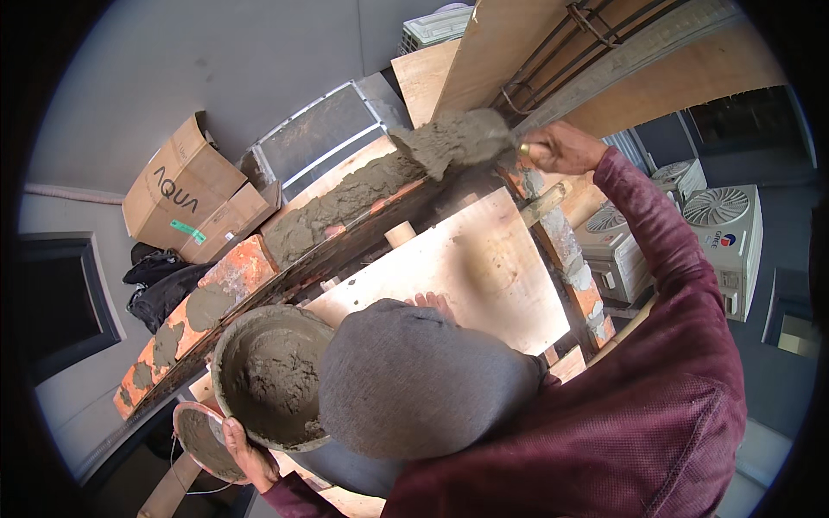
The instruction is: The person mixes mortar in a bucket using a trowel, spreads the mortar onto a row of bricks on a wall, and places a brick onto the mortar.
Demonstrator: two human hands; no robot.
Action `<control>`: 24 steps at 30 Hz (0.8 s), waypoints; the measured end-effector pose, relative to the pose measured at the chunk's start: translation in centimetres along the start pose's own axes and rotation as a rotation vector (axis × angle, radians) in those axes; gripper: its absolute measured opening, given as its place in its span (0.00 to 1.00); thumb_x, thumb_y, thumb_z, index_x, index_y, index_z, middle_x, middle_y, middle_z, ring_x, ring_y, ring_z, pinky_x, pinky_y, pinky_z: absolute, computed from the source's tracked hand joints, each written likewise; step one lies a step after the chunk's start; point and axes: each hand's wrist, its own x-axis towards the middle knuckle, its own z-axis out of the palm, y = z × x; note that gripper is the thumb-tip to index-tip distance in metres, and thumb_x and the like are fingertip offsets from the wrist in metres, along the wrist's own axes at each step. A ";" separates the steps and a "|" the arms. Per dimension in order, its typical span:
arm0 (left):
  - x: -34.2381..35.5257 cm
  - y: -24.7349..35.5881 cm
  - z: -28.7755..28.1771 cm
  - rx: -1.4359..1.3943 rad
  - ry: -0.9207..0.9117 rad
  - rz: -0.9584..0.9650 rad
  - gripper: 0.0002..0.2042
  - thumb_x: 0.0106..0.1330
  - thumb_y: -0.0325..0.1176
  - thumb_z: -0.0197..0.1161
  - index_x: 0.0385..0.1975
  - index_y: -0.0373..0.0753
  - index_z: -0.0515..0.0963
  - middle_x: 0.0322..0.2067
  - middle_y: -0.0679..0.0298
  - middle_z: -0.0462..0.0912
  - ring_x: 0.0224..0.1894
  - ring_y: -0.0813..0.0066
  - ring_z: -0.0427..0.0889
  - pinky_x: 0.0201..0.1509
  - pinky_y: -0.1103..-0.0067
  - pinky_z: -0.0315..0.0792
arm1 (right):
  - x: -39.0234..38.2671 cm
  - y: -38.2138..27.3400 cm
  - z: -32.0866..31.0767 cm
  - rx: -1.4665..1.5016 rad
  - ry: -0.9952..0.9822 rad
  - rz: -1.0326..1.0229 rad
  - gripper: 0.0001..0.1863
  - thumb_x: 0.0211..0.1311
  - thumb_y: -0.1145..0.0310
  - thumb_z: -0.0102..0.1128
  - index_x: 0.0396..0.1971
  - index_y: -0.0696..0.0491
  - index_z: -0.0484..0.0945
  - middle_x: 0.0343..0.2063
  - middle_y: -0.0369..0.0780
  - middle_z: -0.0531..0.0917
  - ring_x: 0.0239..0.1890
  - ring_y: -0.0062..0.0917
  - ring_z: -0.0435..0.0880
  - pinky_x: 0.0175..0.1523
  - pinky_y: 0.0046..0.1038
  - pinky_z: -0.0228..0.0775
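Observation:
My right hand (561,147) grips a trowel, its blade hidden under a thick load of grey mortar (453,142). The mortar reaches the far end of a mortar bed (337,203) on top of a brick wall. Beside my grey-clothed bent knee (423,380) stands a round tub (226,358) with wet mortar inside. My left hand (250,455) is curled against the tub's near-left side, fingers partly hidden. Just left of that hand is a smaller orange bucket (183,413), also holding mortar.
Orange bricks (246,263) with mortar patches continue left. A plywood board (509,268) lies ahead, with bare toes (432,304) at its edge. Steel rebar (596,26) and plywood stand at the far right. Outdoor air-conditioner units (725,242) are right; a cardboard box (186,190) is left.

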 end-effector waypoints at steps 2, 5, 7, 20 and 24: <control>-0.1 0.2 -0.2 -0.032 -0.052 -0.017 0.17 0.77 0.39 0.54 0.55 0.33 0.73 0.53 0.60 0.79 0.52 0.72 0.77 0.62 0.73 0.68 | 0.1 0.7 0.7 -0.263 0.208 0.024 0.16 0.50 0.71 0.66 0.42 0.52 0.78 0.29 0.41 0.82 0.32 0.35 0.84 0.39 0.37 0.76; -0.2 0.2 -0.7 -0.037 -0.080 -0.029 0.17 0.77 0.39 0.54 0.57 0.33 0.71 0.54 0.59 0.79 0.54 0.70 0.77 0.62 0.72 0.68 | 0.7 1.7 4.6 -0.579 0.274 0.201 0.20 0.57 0.69 0.62 0.51 0.49 0.75 0.39 0.41 0.82 0.43 0.39 0.85 0.44 0.39 0.78; -0.4 -0.1 -1.0 -0.033 0.005 -0.046 0.18 0.77 0.39 0.54 0.58 0.34 0.71 0.55 0.58 0.78 0.55 0.69 0.77 0.63 0.71 0.68 | 1.8 2.5 7.3 -0.667 0.251 0.237 0.21 0.58 0.67 0.61 0.54 0.48 0.74 0.43 0.40 0.80 0.47 0.37 0.83 0.46 0.38 0.77; -1.4 -0.8 -2.1 -0.087 0.039 -0.064 0.21 0.75 0.40 0.57 0.61 0.34 0.69 0.59 0.56 0.75 0.58 0.66 0.75 0.64 0.69 0.69 | -11.0 -1.4 11.5 0.073 0.170 0.469 0.15 0.67 0.63 0.52 0.41 0.61 0.74 0.22 0.57 0.78 0.28 0.52 0.81 0.35 0.46 0.72; -1.2 -0.3 -1.9 -0.033 0.086 -0.097 0.22 0.75 0.42 0.57 0.62 0.34 0.68 0.60 0.56 0.74 0.58 0.64 0.75 0.64 0.68 0.70 | -7.9 1.3 15.2 0.180 0.123 0.393 0.19 0.68 0.59 0.53 0.43 0.62 0.74 0.21 0.58 0.78 0.28 0.54 0.80 0.36 0.47 0.70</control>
